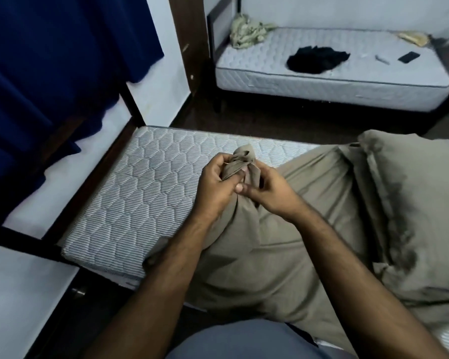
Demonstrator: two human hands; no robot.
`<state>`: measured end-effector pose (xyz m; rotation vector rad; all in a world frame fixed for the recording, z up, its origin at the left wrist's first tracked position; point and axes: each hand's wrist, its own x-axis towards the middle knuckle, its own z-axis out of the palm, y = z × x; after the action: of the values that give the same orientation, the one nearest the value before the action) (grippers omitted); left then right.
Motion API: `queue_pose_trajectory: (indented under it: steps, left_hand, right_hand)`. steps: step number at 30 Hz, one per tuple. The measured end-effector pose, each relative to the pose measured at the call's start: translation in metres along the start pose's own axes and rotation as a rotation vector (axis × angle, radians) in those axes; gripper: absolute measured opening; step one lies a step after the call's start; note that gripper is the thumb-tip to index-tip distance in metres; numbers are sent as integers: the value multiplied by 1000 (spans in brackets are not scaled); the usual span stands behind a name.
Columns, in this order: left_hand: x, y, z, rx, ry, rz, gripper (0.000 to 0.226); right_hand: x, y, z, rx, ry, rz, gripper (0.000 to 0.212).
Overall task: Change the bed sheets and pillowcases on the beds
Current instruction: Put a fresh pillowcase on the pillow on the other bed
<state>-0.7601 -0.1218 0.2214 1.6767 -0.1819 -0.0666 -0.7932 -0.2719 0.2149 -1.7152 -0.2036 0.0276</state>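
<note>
— Condition of the sheet?
— The khaki bed sheet point(278, 255) is lying rumpled over the near quilted mattress point(130, 193), one corner bunched up between both hands.
— Hands?
— The left hand point(218, 185) is gripping the bunched corner; the right hand point(267, 193) is pinching its folds beside it.
— Surroundings?
— A matching pillow point(420, 211) is resting on the sheet to the right. A bare far mattress point(329, 66) is carrying a black garment point(316, 60) and a phone point(409, 57).

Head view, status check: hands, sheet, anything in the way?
Left hand and right hand both gripping bunched corner of tan sheet. Near mattress mostly bare. Pillow lying on sheet.
</note>
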Motion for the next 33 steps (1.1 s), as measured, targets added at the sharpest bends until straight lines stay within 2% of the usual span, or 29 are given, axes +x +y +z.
queue_pose_trajectory:
  steps: [5, 8, 10, 11, 14, 19, 24, 28, 29, 31, 33]
  left_hand:
    - [-16, 1, 30, -274, -87, -94, 22]
    - [-26, -1, 40, -189, -194, -55, 54]
    - [-35, -4, 47, -103, -319, -43, 77]
    - [-39, -6, 50, -98, -365, -57, 81]
    - [-51, -10, 62, -130, -388, -91, 67]
    - [-83, -21, 111, -91, -357, -40, 45]
    - [-110, -40, 168, -37, -449, -36, 49]
    - [-124, -55, 220, 38, -486, -111, 49]
    - [-128, -59, 234, 75, -485, -148, 50]
    - [-132, -78, 262, 157, -459, -217, 51]
    - [-133, -102, 288, 234, -423, -264, 50]
  right_hand:
    - [-12, 4, -23, -151, 181, 15, 32]
    - [-27, -3, -32, -50, 265, 30, 18]
    - [-44, -9, -34, 25, 307, 45, 14]
    - [-54, -11, -34, 29, 327, 46, 12]
    - [-83, -10, -38, 6, 384, 55, 3]
    - [-140, -8, -66, -87, 470, 130, 7]
    - [-186, 14, -101, -257, 590, 237, 21]
    - [-220, 43, -136, -404, 753, 352, 6]
    - [-229, 55, -149, -446, 772, 393, 17]
    - [-246, 78, -175, -506, 762, 482, 30]
    - [-260, 99, -198, -511, 709, 547, 30]
